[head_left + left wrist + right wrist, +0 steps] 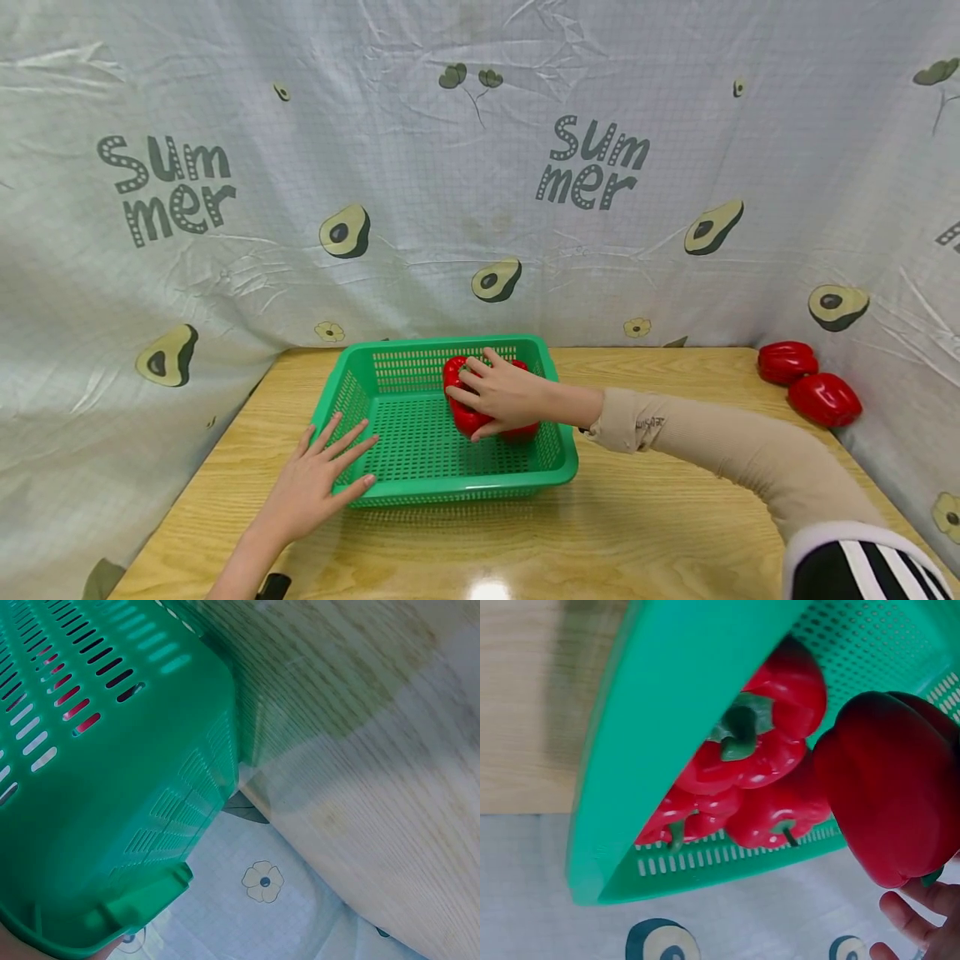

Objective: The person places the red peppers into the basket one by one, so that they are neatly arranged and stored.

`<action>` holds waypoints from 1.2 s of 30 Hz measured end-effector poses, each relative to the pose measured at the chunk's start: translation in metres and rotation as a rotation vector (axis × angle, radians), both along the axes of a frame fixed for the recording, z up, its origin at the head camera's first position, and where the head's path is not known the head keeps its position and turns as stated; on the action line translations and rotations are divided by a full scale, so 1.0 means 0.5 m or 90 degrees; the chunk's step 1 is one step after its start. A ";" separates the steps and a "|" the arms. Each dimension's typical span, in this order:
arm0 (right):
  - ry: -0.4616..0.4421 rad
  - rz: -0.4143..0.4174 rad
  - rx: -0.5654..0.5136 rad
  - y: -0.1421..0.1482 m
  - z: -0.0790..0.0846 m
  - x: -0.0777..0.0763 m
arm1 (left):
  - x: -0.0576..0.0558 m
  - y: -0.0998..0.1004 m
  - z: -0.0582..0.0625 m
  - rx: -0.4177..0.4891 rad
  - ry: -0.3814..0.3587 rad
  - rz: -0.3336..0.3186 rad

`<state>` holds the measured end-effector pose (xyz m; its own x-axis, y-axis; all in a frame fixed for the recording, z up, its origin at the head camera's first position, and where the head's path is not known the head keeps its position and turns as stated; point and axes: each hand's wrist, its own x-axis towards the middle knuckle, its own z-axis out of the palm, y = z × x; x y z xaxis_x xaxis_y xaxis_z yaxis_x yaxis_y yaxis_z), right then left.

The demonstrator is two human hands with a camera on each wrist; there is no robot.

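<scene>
A green plastic basket [465, 483] with slotted walls stands on the table. My right hand [510, 397] reaches into its right half and grips a red bell pepper [892, 795], fingers spread over it from above. Beside that one, several red bell peppers [780, 814] with green stems lie against the basket's wall in the right wrist view; the hand and forearm mostly hide them in the head view. At the basket's left side is my left hand [309, 479], fingers straight and spread across the rim. A bit of that hand shows at the rim in the left wrist view.
Two more red bell peppers [825, 400] lie at the table's far right edge. A pale curtain [420, 167] printed with avocados hangs behind and around the wooden table [637, 517]. A small black object [274, 586] shows by the left wrist.
</scene>
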<state>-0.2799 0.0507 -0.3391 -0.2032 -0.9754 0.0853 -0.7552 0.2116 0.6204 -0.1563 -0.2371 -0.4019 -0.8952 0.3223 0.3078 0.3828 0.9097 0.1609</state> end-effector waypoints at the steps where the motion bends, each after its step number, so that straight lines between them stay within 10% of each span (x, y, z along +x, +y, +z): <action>1: -0.003 0.004 0.002 -0.001 -0.002 -0.002 | 0.000 0.000 0.000 0.000 -0.003 0.001; 36: -0.045 -0.073 0.203 -0.033 -0.040 0.008 | 0.003 0.002 0.003 -0.006 -0.006 0.010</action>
